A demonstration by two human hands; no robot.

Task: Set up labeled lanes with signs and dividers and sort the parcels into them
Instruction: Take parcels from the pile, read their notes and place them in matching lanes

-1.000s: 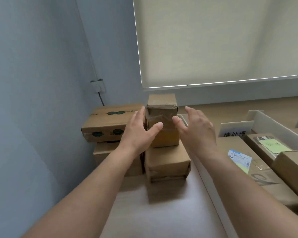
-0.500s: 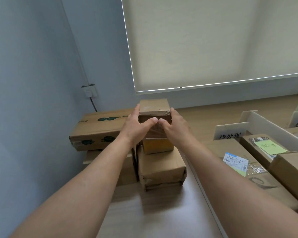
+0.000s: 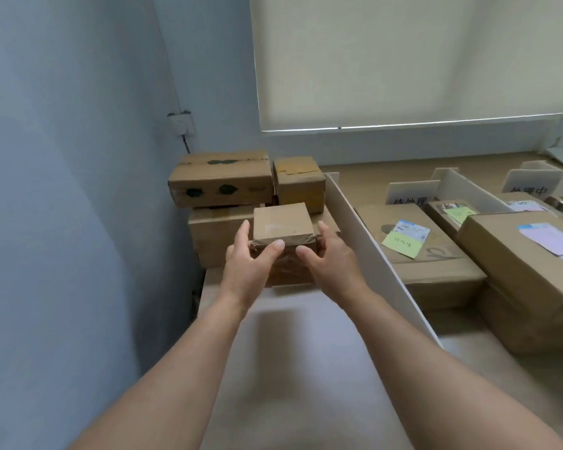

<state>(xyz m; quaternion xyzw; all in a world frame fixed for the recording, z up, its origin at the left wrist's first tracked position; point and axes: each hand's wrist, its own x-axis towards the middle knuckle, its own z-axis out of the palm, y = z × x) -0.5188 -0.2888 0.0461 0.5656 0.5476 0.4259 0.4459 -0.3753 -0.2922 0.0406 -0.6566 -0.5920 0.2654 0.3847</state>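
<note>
Against blue corner wall (image 3: 78,157): small taped parcel (image 3: 281,222) gripped between left hand (image 3: 249,267) and right hand (image 3: 333,263), equally near, white divider (image 3: 371,248) rightward.

A small parcel (image 3: 281,224) sits before the stacked boxes (image 3: 220,177) by the wall; right of the divider (image 3: 371,241), 2 signs (image 3: 411,193) stand behind parcels.
</note>
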